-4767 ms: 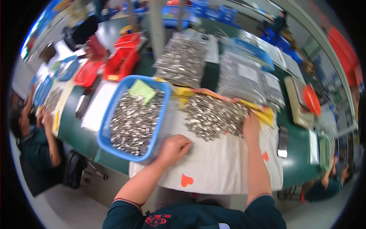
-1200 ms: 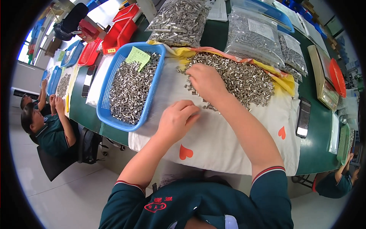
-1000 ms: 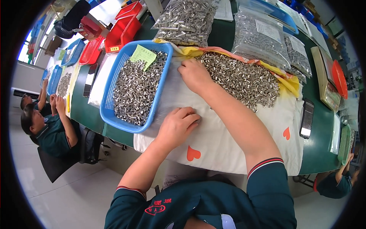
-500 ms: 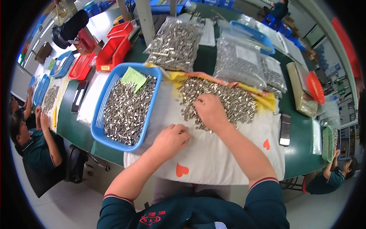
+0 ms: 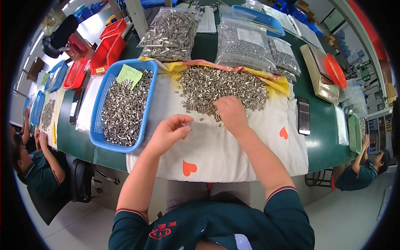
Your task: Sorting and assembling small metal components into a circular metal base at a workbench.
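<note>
A heap of small silvery metal sleeves (image 5: 225, 85) lies on a white cloth (image 5: 216, 156) in front of me. My right hand (image 5: 231, 112) reaches to the heap's near edge, fingers curled down among the pieces; whatever is under the fingertips is hidden. Left of it, over the cloth, my left hand (image 5: 168, 132) is raised with thumb and forefinger nearly together. A tiny piece, too small to make out well, shows between those tips. A blue plastic basket (image 5: 95, 121) full of similar sleeves, with a green paper note (image 5: 129, 76) on top, stands to the left.
Behind the heap lie clear bags of metal parts (image 5: 171, 35) (image 5: 243, 43). A phone (image 5: 303, 116) rests right of the cloth, near a box with a red-orange dish (image 5: 335, 71). Red bins (image 5: 109, 50) stand back left. Co-workers sit at both sides.
My left hand has lifted off the cloth and turned, its thumb and forefinger now pinched forward. The right hand stays at the heap's near edge. The whole view has shifted slightly.
</note>
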Available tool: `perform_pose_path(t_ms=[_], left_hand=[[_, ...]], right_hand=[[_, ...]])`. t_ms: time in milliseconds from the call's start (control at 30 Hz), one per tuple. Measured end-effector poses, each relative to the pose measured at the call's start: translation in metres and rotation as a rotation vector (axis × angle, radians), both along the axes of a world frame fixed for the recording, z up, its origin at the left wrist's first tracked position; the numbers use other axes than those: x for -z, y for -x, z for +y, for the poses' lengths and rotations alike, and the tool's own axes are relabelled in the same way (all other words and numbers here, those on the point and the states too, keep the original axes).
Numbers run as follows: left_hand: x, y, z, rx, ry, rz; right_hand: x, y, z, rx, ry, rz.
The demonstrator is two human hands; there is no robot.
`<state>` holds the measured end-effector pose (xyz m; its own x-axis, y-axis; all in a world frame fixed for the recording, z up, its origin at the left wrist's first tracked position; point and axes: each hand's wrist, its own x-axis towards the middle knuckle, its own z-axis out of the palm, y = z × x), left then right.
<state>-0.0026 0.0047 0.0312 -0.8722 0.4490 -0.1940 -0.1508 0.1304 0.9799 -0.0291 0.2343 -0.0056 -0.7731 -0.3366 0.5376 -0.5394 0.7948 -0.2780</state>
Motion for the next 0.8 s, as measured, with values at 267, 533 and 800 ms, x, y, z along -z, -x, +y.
perform_pose_path(t_ms=[267,533,800], left_hand=[[0.026,0.022,0.026,0.111,-0.724,-0.375],[0.034,0.018,0.028,0.483,-0.616,-0.416],[0.029,0.021,0.025,0.638,-0.648,-0.529]], right_hand=[[-0.022,-0.038,-0.002,0.083,0.256,-0.311],[-0.012,-0.059,-0.004,-0.022,0.017,-0.374],[-0.01,-0.047,0.001,-0.018,0.098,-0.331]])
